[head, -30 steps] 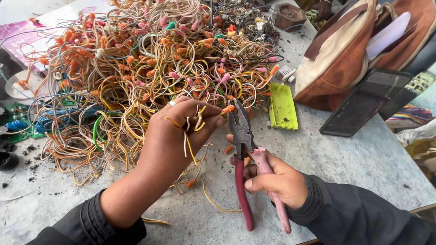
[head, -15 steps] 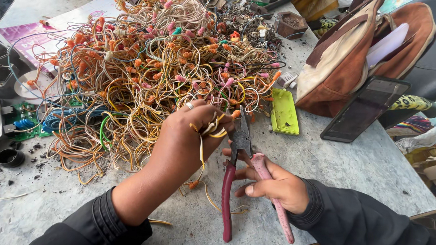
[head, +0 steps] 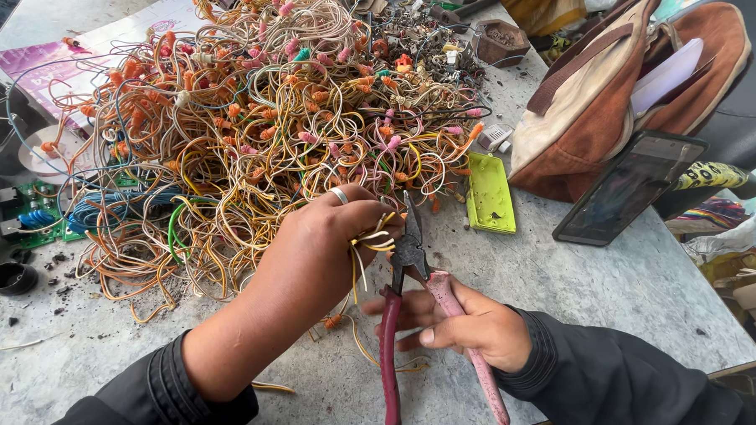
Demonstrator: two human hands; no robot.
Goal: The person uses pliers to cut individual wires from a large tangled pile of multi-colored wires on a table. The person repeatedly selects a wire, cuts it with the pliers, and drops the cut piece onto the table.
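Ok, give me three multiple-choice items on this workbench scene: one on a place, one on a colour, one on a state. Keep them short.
1. Where does the flat lime-green plastic tray lie?
A. between the wire pile and the brown bag
B. inside the bag
C. under the phone

2. What colour are the handles of the steel pliers?
A. blue
B. red and pink
C. black

3. What is the left hand doing?
A. resting flat on the table
B. gripping the phone
C. pinching a few thin yellow and white wires at the pliers' nose

Answers:
1 A: the tray sits on the grey table, right of the tangled pile of orange and yellow wires and left of the brown fabric bag.
2 B: one handle is red, the other pink, in the right hand.
3 C: its fingertips close on wire ends beside the jaws.
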